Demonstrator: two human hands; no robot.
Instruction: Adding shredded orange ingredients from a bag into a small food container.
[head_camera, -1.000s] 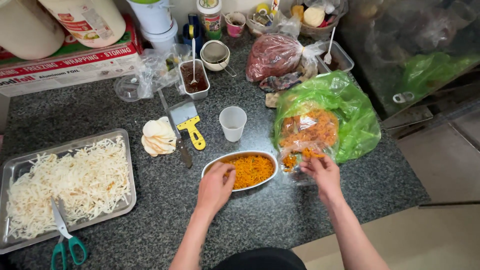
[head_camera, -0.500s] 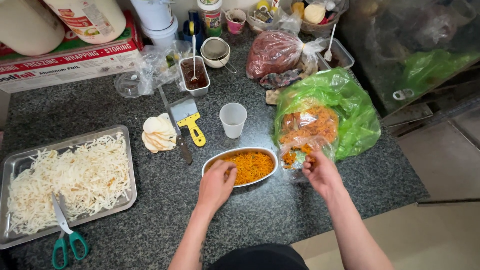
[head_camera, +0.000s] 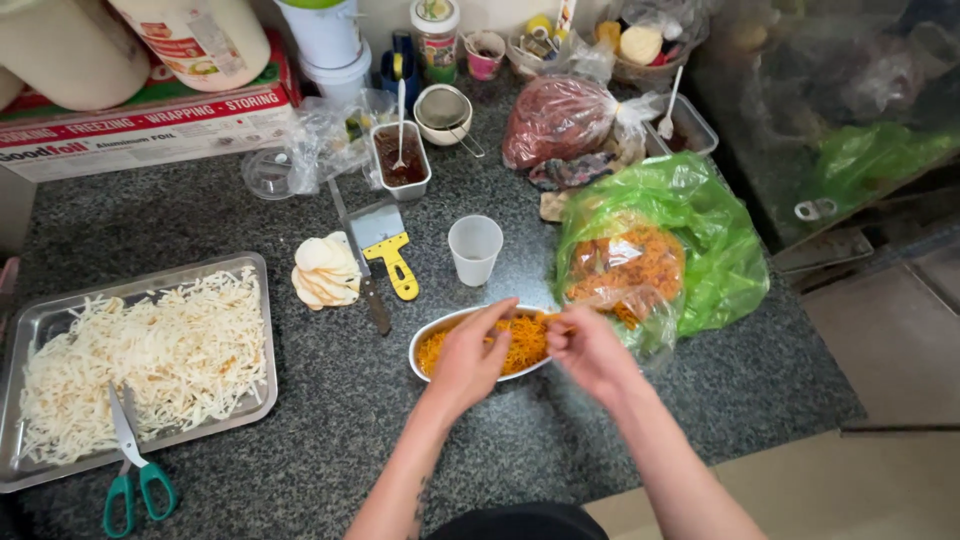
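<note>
We see both hands over the oval white dish (head_camera: 435, 345) of orange shredded food (head_camera: 520, 340), which stands on the dark speckled counter (head_camera: 330, 420) near its front edge. The left hand (head_camera: 468, 352) lies on the dish with its fingers bent, the tips in the shreds. The right hand (head_camera: 590, 350) is just beside it, fingers pinched together on some orange strands at the right end of the dish. Touching that end is a clear bag of the same orange shreds (head_camera: 625, 270), lying on a green plastic bag (head_camera: 720, 250). Behind the dish stands a white plastic cup (head_camera: 475, 250). Far left is a metal tray of white shreds (head_camera: 140, 350), with green-handled scissors (head_camera: 130, 470) on its edge.
</note>
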